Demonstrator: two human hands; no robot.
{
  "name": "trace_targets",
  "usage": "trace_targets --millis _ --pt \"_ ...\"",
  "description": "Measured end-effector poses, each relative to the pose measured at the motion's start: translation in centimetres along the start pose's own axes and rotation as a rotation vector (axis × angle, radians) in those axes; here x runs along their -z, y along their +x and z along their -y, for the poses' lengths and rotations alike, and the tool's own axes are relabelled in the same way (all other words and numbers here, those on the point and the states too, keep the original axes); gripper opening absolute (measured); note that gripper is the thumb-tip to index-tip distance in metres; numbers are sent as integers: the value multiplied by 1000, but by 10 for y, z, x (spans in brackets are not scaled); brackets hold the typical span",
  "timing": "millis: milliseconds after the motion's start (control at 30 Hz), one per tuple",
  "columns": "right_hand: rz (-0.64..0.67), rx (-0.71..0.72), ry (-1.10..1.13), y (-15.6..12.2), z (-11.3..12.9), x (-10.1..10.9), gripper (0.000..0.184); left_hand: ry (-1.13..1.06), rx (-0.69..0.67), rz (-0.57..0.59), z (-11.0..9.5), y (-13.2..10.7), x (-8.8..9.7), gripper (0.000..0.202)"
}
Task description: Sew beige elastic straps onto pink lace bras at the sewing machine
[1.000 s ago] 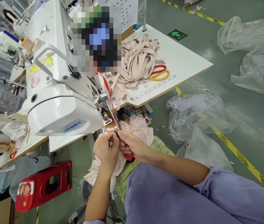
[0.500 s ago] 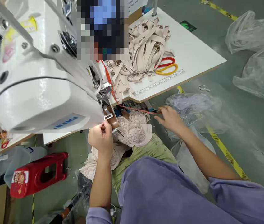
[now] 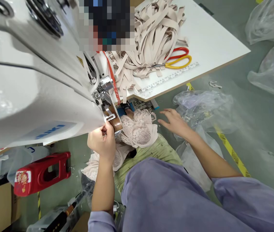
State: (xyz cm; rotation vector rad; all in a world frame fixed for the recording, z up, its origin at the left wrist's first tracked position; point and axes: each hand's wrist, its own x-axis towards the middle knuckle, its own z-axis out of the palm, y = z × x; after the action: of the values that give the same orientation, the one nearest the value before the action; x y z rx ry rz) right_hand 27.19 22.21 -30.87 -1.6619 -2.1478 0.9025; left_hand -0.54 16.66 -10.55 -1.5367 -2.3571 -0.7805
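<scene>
My left hand [image 3: 102, 138] is closed in a pinch at the free end of the white sewing machine [image 3: 62, 109], just beside its metal presser foot [image 3: 110, 116] and a brown curved plate [image 3: 116, 123]. Whatever its fingertips grip is hidden. Over the floor to the right, my right hand [image 3: 174, 122] hovers with fingers apart, holding nothing. Between the hands, a pale lace bra [image 3: 139, 130] lies on my lap over green fabric [image 3: 153, 151]. A thin red strip [image 3: 111, 75] runs beside the machine head to the table edge.
On the white table [image 3: 214, 42] are a heap of beige fabric strips [image 3: 155, 35], scissors [image 3: 178, 61] with red and yellow handles, and a ruler [image 3: 168, 77]. Plastic bags [image 3: 204, 106] lie on the floor at right. A red stool [image 3: 42, 174] stands at lower left.
The red strip's end, earlier stretched from the table edge to my right hand, no longer shows there. My right hand is now bare. The machine appears larger and closer; my left hand remains beside it.
</scene>
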Motion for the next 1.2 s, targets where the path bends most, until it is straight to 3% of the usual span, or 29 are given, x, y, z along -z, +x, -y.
trace_targets --millis 400,933,1000,1100,1200 --pt "76 24 50 4 19 1 55 8 -24 -15 1 0 -1 41" --pt "81 71 83 7 33 5 51 12 -34 -40 3 -1 -2 33" --pt "85 73 136 8 47 13 48 22 -36 -38 2 -1 0 32" --pt "47 124 276 10 90 33 38 33 -40 -12 0 0 5 35" --pt "-75 363 422 16 148 54 27 70 -52 42 -1 4 12 38"
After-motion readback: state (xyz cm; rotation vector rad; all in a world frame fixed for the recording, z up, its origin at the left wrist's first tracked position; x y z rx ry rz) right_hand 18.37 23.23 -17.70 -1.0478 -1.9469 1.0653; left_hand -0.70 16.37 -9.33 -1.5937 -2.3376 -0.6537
